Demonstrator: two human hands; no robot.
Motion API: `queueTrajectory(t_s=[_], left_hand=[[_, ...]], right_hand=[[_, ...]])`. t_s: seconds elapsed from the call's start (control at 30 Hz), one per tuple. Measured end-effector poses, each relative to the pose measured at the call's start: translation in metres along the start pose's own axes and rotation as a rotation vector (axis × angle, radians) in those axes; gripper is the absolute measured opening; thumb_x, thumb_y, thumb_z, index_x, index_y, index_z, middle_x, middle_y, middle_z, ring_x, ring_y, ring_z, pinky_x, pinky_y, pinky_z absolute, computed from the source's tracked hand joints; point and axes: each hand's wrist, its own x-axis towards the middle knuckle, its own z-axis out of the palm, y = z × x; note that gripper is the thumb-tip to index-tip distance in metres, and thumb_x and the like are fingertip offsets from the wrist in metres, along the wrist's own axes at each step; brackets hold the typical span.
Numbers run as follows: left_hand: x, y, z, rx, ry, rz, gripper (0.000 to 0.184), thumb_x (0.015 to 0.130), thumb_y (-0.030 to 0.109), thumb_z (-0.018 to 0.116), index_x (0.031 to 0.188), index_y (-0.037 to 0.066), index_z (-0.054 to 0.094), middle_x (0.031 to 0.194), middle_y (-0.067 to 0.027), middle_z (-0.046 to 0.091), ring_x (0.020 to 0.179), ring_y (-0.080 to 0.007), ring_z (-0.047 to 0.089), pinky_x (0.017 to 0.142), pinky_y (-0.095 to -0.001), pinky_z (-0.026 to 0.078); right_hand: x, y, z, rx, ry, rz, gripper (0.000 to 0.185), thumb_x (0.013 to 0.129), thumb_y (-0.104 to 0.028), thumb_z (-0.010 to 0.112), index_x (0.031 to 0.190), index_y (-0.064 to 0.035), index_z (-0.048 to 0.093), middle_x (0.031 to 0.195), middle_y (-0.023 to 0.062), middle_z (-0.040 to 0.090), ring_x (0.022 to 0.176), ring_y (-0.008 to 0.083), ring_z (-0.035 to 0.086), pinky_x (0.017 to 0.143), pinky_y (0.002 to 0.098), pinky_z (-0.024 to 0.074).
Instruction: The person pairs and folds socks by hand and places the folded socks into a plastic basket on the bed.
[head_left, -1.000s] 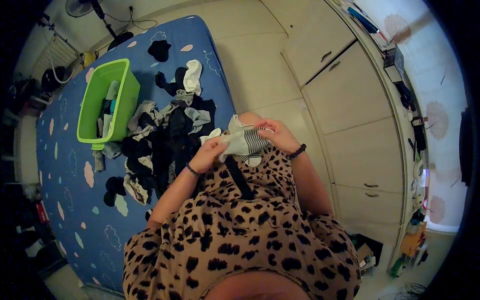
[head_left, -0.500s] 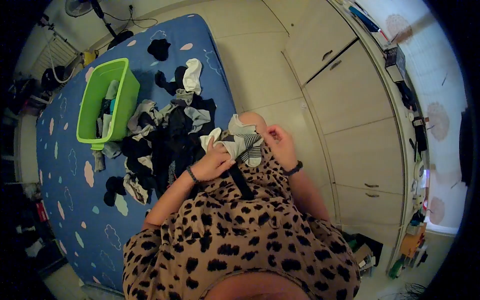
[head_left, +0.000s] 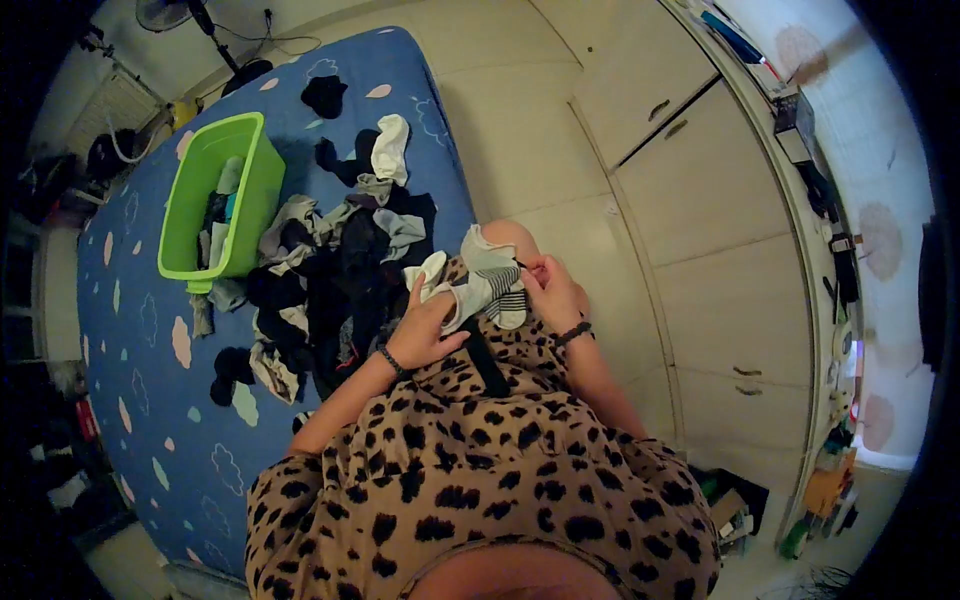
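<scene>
A white sock with dark stripes (head_left: 487,289) lies over my lap. My left hand (head_left: 428,330) is partly inside or behind its opening, thumb and fingers apart. The fingertips of my right hand (head_left: 548,284) pinch the striped part at its right side. Other pale socks (head_left: 482,249) rest on my knee, and a white one (head_left: 426,271) is just left of them. A black strip of cloth (head_left: 487,362) hangs below on the leopard-print dress. Left of my hands is a heap of dark, grey and white socks (head_left: 345,265).
A green basket (head_left: 272,185) with rolled socks inside stands on the blue bed (head_left: 160,480). A black sock (head_left: 324,96) and a white sock (head_left: 391,149) lie near the bed's far end. Cream cabinets (head_left: 720,230) line the right side.
The left hand has slid from the sock's left edge into or behind its opening. My right hand let go, moved away, then returned to pinch the striped part. The view has shifted slightly.
</scene>
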Motion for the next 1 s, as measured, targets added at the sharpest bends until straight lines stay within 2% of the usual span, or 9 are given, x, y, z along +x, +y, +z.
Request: queueTrajectory(t_s=[0.13, 0.27, 0.37, 0.43, 0.67, 0.73, 0.87, 0.93, 1.0], left_hand=[[-0.003, -0.011, 0.011, -0.035, 0.049, 0.078, 0.024, 0.088, 0.015, 0.059, 0.109, 0.004, 0.059, 0.094, -0.0119, 0.061, 0.099, -0.0311, 0.058, 0.114, -0.0560, 0.007], [-0.002, -0.017, 0.005, -0.067, -0.075, 0.059, 0.021, 0.092, 0.016, 0.053, 0.109, 0.005, 0.060, 0.100, -0.0117, 0.061, 0.107, -0.0305, 0.054, 0.115, -0.0559, 0.004], [0.002, -0.010, 0.000, -0.141, -0.038, 0.102, 0.021, 0.094, 0.018, 0.049, 0.104, 0.005, 0.061, 0.105, -0.0115, 0.059, 0.113, -0.0306, 0.050, 0.115, -0.0564, 0.002], [0.001, -0.015, -0.002, -0.117, -0.095, 0.106, 0.022, 0.095, 0.019, 0.048, 0.104, 0.004, 0.061, 0.108, -0.0110, 0.058, 0.115, -0.0307, 0.048, 0.114, -0.0569, 0.001], [-0.004, -0.019, -0.005, -0.024, -0.261, 0.082, 0.024, 0.092, 0.021, 0.052, 0.103, 0.003, 0.063, 0.121, -0.0108, 0.055, 0.127, -0.0347, 0.037, 0.113, -0.0589, 0.002], [-0.008, -0.020, -0.006, -0.002, -0.261, 0.108, 0.022, 0.089, 0.020, 0.054, 0.101, 0.003, 0.063, 0.120, -0.0110, 0.055, 0.127, -0.0350, 0.038, 0.113, -0.0595, 0.004], [-0.008, -0.019, -0.006, 0.069, -0.248, 0.174, 0.016, 0.084, 0.018, 0.060, 0.093, 0.004, 0.065, 0.117, -0.0117, 0.055, 0.126, -0.0364, 0.038, 0.113, -0.0601, 0.007], [-0.004, -0.015, -0.008, 0.072, -0.244, 0.192, 0.015, 0.085, 0.018, 0.060, 0.089, 0.005, 0.065, 0.112, -0.0113, 0.054, 0.121, -0.0352, 0.041, 0.112, -0.0600, 0.009], [-0.003, -0.014, -0.007, 0.076, -0.241, 0.207, 0.015, 0.087, 0.019, 0.060, 0.085, 0.005, 0.066, 0.107, -0.0109, 0.053, 0.117, -0.0340, 0.043, 0.112, -0.0598, 0.011]], right_hand=[[-0.005, -0.008, -0.013, 0.131, -0.271, 0.175, 0.017, 0.084, -0.007, 0.066, 0.100, -0.0029, 0.060, 0.079, -0.0026, 0.057, 0.068, 0.0072, 0.051, 0.065, 0.0220, 0.0448], [-0.006, -0.027, -0.024, 0.237, -0.319, 0.171, 0.014, 0.084, -0.005, 0.064, 0.098, -0.0033, 0.061, 0.081, -0.0022, 0.057, 0.072, 0.0070, 0.050, 0.066, 0.0221, 0.0443], [0.008, -0.007, -0.031, 0.181, -0.292, 0.099, 0.011, 0.083, -0.001, 0.062, 0.094, -0.0023, 0.061, 0.081, 0.0013, 0.057, 0.074, 0.0096, 0.052, 0.068, 0.0244, 0.0447], [0.019, -0.020, -0.043, 0.030, -0.203, -0.221, 0.012, 0.081, 0.004, 0.058, 0.092, -0.0004, 0.060, 0.083, 0.0049, 0.057, 0.076, 0.0133, 0.053, 0.070, 0.0268, 0.0451], [0.031, -0.009, -0.050, -0.197, -0.314, -0.329, 0.011, 0.082, 0.004, 0.059, 0.092, 0.0010, 0.059, 0.085, 0.0064, 0.058, 0.075, 0.0165, 0.055, 0.071, 0.0286, 0.0458], [0.026, -0.003, -0.049, 0.088, -0.571, 0.090, 0.006, 0.084, 0.000, 0.060, 0.090, 0.0011, 0.059, 0.086, 0.0075, 0.059, 0.076, 0.0176, 0.057, 0.072, 0.0288, 0.0466], [0.017, -0.035, -0.046, 0.322, -0.423, 0.064, 0.009, 0.086, -0.004, 0.061, 0.094, 0.0007, 0.059, 0.089, 0.0083, 0.061, 0.080, 0.0175, 0.059, 0.075, 0.0280, 0.0473], [0.016, -0.055, -0.041, -0.009, -0.139, -0.123, 0.017, 0.084, -0.005, 0.063, 0.100, -0.0004, 0.059, 0.090, 0.0118, 0.062, 0.082, 0.0219, 0.062, 0.079, 0.0306, 0.0484], [0.001, -0.079, -0.025, -0.123, -0.171, -0.282, 0.021, 0.083, -0.006, 0.064, 0.102, -0.0009, 0.059, 0.092, 0.0139, 0.062, 0.084, 0.0258, 0.062, 0.080, 0.0333, 0.0487]])
